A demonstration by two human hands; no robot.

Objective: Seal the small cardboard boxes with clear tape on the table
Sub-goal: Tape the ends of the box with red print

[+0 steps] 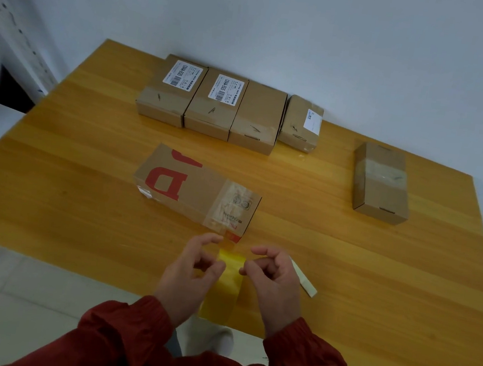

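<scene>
Plain pale wall, yellowish wooden table [82, 194], nothing fancy. Along the far edge sits a row of four small cardboard boxes [210, 104], pushed up side by side, and one lone box [381, 183] sits well off to the right with a band of tape across its top.

What I'm working on is the red-lettered box [191, 189], lying just in front of me near the middle of the table. It already has a clear tape band [231, 208] wrapped over its right end.

Right now I'm on the "get a strip ready" step. My left hand [188, 273] and right hand [277, 283] each pinch a side edge of a tape strip [224, 283] near its top, fingers curled in, strip hanging down between them. It looks yellowish against the table. Can't tell if its top end touches the box's near corner or just hovers beside it.

A pale narrow strip [304, 280] lies on the table next to my right hand.

Next move, I reckon: keep it taut, line it up over the unsealed end, lay it down without wrinkles.
</scene>
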